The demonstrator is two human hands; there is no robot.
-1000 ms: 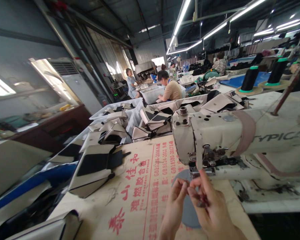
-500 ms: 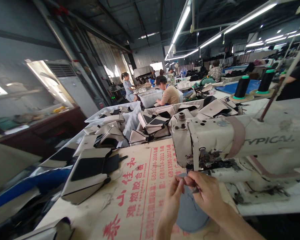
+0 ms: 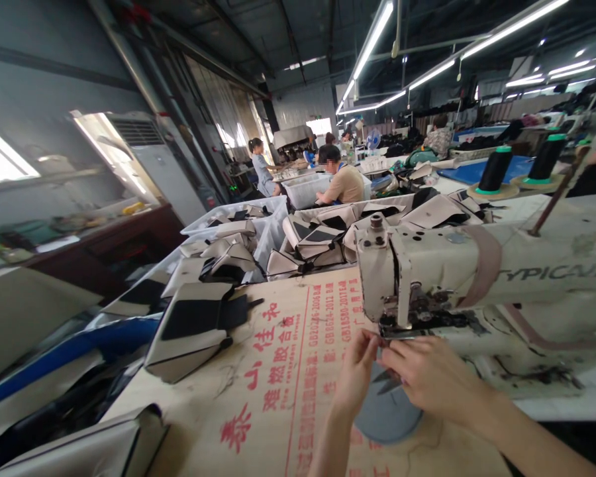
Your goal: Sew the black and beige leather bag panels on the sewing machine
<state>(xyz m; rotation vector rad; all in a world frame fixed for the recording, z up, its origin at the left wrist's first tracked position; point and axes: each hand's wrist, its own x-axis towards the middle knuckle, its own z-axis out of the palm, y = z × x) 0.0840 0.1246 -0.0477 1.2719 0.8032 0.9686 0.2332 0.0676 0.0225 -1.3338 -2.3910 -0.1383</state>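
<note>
Both hands meet below the needle area of a white sewing machine [image 3: 377, 278], over a plywood tabletop [image 3: 258, 424] with red print. My left hand [image 3: 360, 364] is pinched at the fingertips; what lies between them is too small to make out. My right hand [image 3: 422, 368] is closed beside it, fingertips almost touching the left ones. From under its palm stick out the grey pointed blades of thread snips [image 3: 388, 383]. Beneath the hands lies a round grey disc [image 3: 390, 421], partly covered by them. The presser foot and needle are hard to see behind the fingers.
A beige-and-black sewn piece [image 3: 189, 331] lies left on the plywood, another [image 3: 99, 447] nearer me. White bins [image 3: 273, 232] of similar pieces stand behind. Black thread cones [image 3: 495, 171] rise behind the machine. A co-worker [image 3: 347, 182] sits beyond the bins.
The view has turned slightly left, so the scene sits further right. My right hand has flattened and turned near the needle, and the snips' blades show more plainly. My left hand still pinches.
</note>
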